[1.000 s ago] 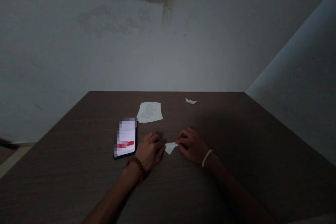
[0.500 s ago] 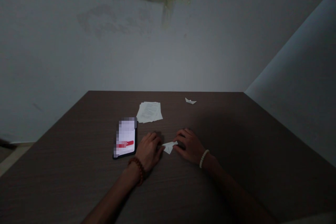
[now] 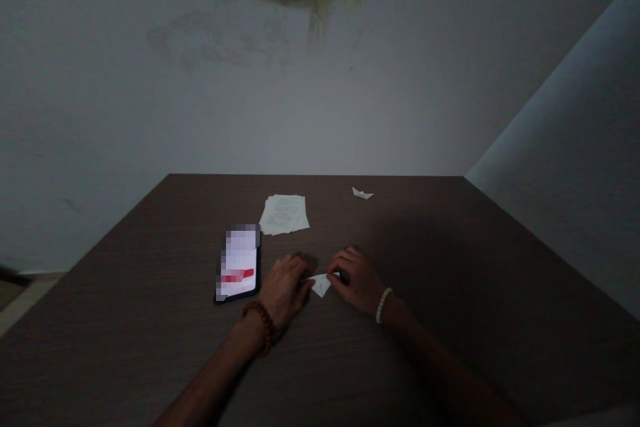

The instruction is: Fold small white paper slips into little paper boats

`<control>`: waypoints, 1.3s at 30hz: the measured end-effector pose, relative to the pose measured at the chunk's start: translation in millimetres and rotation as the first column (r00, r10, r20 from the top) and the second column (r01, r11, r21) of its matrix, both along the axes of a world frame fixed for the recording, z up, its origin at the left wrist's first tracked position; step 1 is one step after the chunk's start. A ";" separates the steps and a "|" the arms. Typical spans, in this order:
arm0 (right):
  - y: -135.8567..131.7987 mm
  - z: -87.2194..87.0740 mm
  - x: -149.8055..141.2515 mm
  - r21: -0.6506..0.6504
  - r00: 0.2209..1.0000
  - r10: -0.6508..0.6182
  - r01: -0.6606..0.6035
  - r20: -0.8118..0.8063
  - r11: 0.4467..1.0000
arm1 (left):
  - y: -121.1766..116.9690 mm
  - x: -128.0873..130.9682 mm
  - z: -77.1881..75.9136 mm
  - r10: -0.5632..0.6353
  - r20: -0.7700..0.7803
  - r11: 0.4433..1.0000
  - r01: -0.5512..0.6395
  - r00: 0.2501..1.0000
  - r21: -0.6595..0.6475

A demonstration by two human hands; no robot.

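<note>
A small folded piece of white paper (image 3: 321,284) lies between my hands near the middle of the table, its lower part pointing toward me like a triangle. My left hand (image 3: 285,290), with a brown bead bracelet at the wrist, pinches its left end between thumb and fingers. At the right end, my right hand (image 3: 356,281), wearing a pale bead bracelet, has its thumb and fingers closed on the paper. The fingers hide both ends of it.
A phone (image 3: 240,263) with a lit screen lies left of my left hand. Beyond it is a stack of printed paper sheets (image 3: 285,215). A small folded paper boat (image 3: 363,193) sits farther back on the brown table (image 3: 150,333), which meets a grey wall (image 3: 400,107).
My right hand has shifted slightly left along the folded paper, covering more of its right end. The left hand keeps its hold, and the other things stay in place.
</note>
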State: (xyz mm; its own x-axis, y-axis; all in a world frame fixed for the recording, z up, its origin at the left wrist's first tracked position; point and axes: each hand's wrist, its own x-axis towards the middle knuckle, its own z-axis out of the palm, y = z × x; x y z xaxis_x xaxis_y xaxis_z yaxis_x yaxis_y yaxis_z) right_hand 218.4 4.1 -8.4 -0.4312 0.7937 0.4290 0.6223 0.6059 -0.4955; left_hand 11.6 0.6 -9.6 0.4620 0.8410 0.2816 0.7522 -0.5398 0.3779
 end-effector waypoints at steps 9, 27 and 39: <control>-6.1 5.5 -3.7 0.106 0.990 0.058 -0.045 -0.130 0.993 | -5.7 1.8 11.1 -0.108 0.204 0.988 0.082 0.973 0.130; -11.1 9.6 -9.5 0.227 0.984 0.014 0.027 -0.179 0.974 | -13.9 4.7 19.2 -0.183 0.111 0.928 0.135 0.977 0.348; 1.3 6.2 15.6 0.271 0.984 -0.071 0.114 -0.161 0.956 | -11.0 -0.6 18.7 -0.129 0.101 0.939 0.088 0.987 0.334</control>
State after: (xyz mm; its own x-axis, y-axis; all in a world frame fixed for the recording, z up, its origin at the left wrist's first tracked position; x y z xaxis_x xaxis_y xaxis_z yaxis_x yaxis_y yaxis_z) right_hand 234.0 5.4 -2.2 -0.2763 0.6669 0.6920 0.6146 0.6762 -0.4063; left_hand 10.9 -10.4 9.1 0.4911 0.6397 0.5913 0.6424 -0.7244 0.2502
